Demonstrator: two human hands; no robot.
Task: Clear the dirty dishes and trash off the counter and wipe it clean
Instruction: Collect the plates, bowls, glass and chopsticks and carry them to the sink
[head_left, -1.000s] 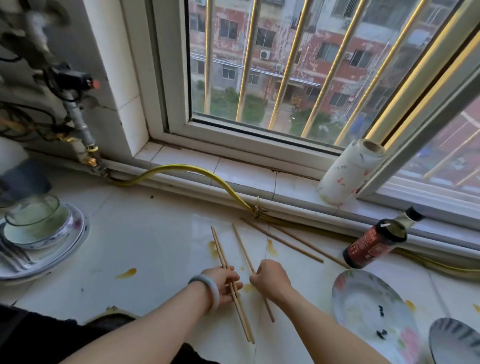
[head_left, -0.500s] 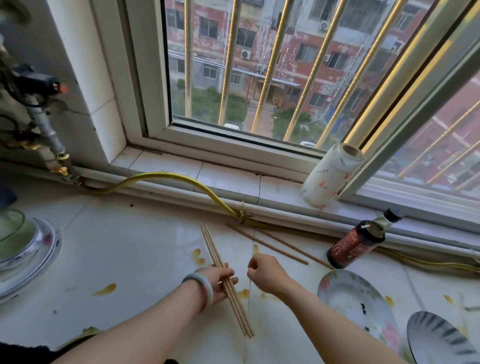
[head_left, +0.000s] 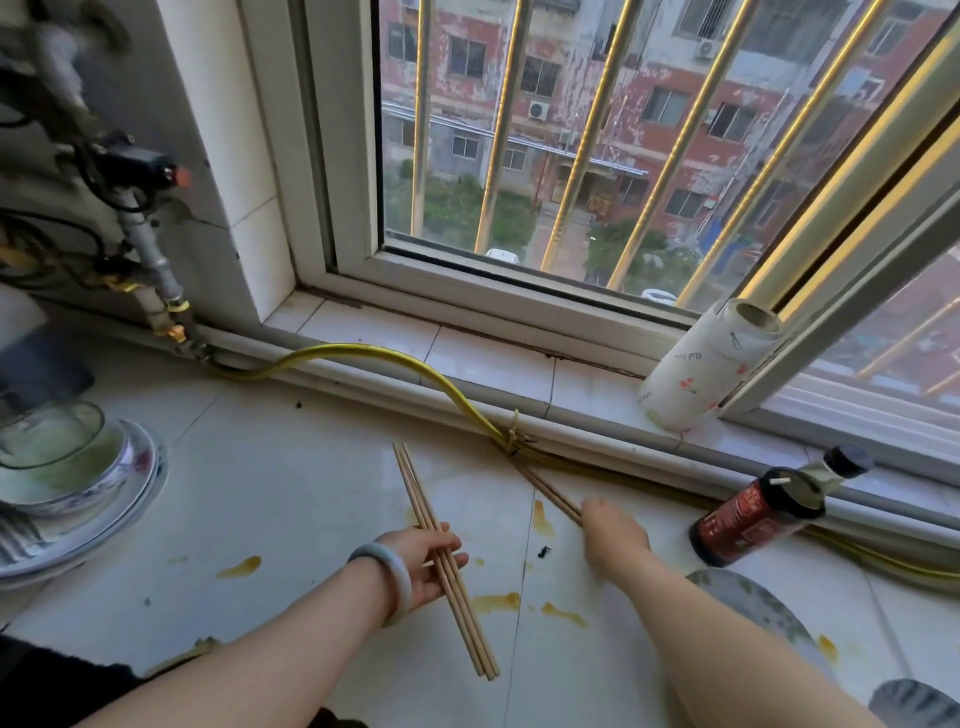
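Observation:
On the white counter (head_left: 291, 499), my left hand (head_left: 415, 569) grips a bundle of three wooden chopsticks (head_left: 462, 608) that slant from the upper left to the lower right. Two more chopsticks (head_left: 545, 486) lie by the window ledge. My right hand (head_left: 615, 535) is blurred and reaches over their near ends, fingers curled down onto them. Yellow-brown sauce stains (head_left: 239, 566) dot the counter between and in front of my hands.
Stacked plates (head_left: 148, 493) with a glass bowl (head_left: 57, 452) stand at the left edge. A dark sauce bottle (head_left: 758, 512) lies on its side at the right. A patterned plate (head_left: 748, 605) and a striped dish (head_left: 914, 701) sit near right. A paper roll (head_left: 711, 364) leans on the sill, above a yellow hose (head_left: 363, 356).
My right hand has left the bundle and moved right and away to the two chopsticks by the ledge. My left hand now holds all three gathered chopsticks alone.

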